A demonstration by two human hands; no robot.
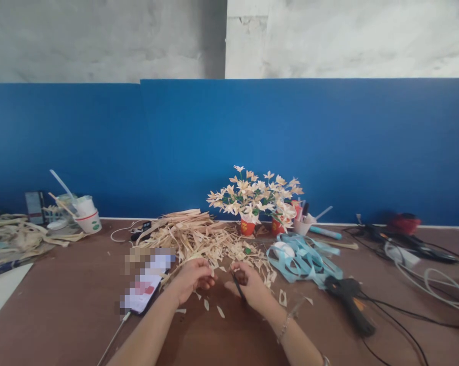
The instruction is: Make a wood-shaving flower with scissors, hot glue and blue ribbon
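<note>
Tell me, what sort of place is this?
Most likely a small craft workshop: pale artificial-looking flowers stand in red cups, a heap of pale strips lies on the table, and what looks like a glue gun rests at the right.

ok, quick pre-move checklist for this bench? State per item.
1. Left hand has a small pale piece at the fingertips: ok.
2. Right hand holds the dark slim tool: ok.
3. Tool type confirmed: cannot tell, mostly covered by fingers.
4. Work area free of scraps: not ok, loose pale pieces lie below the hands.
5. Glue gun apart from both hands: ok, lying off to the right.
6. Glue gun cool: cannot tell.
</note>
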